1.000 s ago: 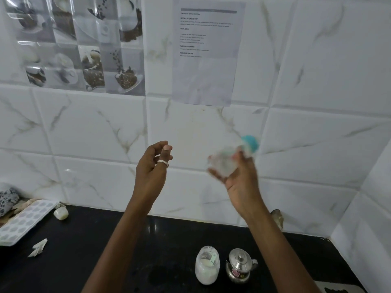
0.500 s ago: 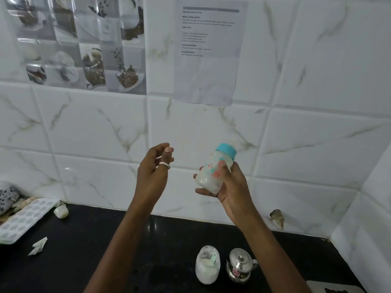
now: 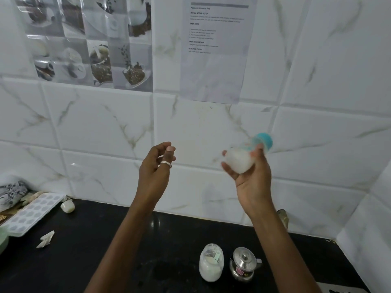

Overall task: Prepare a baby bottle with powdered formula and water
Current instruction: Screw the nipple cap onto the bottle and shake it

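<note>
**Baby bottle held aloft in right hand; supply containers on counter**

Right hand [image 3: 251, 176]: raised in front of the tiled wall [image 3: 105, 127], at about 3 o'clock from frame centre. Fingers and thumb are wrapped around the baby bottle [image 3: 243, 157], gripping its body. The bottle is tilted, with its teal cap [image 3: 264, 140] pointing toward 1 o'clock. The bottle is motion-blurred; its contents appear white and cloudy, and the fill level cannot be determined.

Left hand [image 3: 155, 168]: raised at the same height, at 9 o'clock from the bottle and well apart from it. It holds nothing; the fingers are loosely curled, with a narrow gap between thumb and fingertips. A silver ring [image 3: 166, 163] is visible on one finger.

Black countertop [image 3: 105, 261]:
- Glass jar [image 3: 211, 263], at 6 o'clock from the bottle, upright, no lid visible. White powder fills roughly the lower half; a small scoop-like item rests inside.
- Small steel kettle [image 3: 244, 264], just beside the jar at its 3 o'clock, lid closed. Contents not visible.
- White ice-cube tray [image 3: 31, 214], at the far left edge toward 8 o'clock; its cells look empty.
- Crumpled paper scrap [image 3: 45, 239], near the tray.

A printed sheet [image 3: 215, 49] is fixed to the wall at 12 o'clock.
</note>
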### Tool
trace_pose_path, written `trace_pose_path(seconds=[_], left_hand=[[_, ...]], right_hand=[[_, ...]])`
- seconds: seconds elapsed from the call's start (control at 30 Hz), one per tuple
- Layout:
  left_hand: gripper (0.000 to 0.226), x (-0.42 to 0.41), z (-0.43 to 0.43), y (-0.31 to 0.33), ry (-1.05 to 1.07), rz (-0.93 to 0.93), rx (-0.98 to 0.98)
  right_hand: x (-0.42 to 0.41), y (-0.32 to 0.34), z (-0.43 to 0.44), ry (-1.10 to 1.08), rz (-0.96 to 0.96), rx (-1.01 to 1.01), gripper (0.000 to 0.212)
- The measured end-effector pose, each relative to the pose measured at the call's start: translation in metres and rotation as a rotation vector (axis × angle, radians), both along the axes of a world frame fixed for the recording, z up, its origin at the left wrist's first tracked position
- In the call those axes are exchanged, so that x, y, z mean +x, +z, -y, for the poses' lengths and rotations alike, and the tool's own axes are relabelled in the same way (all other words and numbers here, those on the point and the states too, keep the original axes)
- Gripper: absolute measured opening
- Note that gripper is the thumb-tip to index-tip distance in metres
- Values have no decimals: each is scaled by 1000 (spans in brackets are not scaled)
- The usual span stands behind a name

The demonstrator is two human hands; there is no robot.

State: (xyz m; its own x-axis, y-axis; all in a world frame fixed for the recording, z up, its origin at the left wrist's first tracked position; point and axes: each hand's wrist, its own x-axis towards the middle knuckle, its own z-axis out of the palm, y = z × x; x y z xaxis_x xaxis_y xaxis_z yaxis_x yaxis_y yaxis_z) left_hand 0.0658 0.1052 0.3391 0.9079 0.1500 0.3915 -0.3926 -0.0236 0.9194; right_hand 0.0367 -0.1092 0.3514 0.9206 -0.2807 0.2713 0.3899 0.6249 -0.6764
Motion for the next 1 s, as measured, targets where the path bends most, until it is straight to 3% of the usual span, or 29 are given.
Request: trace_pose_path(seconds=[0.07,0.2,0.37,0.43,0.53,0.7,0.77,0.87,0.93,1.0], left_hand=[[24,1,0,0,-1,-5,-3],[39,2,4,1,-6,3,28],[31,2,-1,1,-5,12,7],[31,3,0,3,-6,18,2],[35,3,0,4,-9,30,20],[26,1,-5,5,-15,46,-11],[24,2,-6,6,-15,46,-13],[20,3,-4,6,-20,54,5],[20,2,-4,6,-22,58,1],[20,1,-5,6,-19,61,-15]], right_hand=[[-1,-2,-9,-25,-20,-39,57],[-7,-13,-21,140,-103,-441,92],[3,6,-9,4,10,-79,57],[0,0,-19,53,-37,-208,59],[-6,-12,-26,196,-122,-571,68],[1,12,-11,33,4,-79,57],[-1,10,-17,24,-29,-181,63],[-6,-5,-24,166,-125,-593,76],[-4,-2,-17,146,-77,-503,68],[-1,8,-7,52,-31,-202,60]])
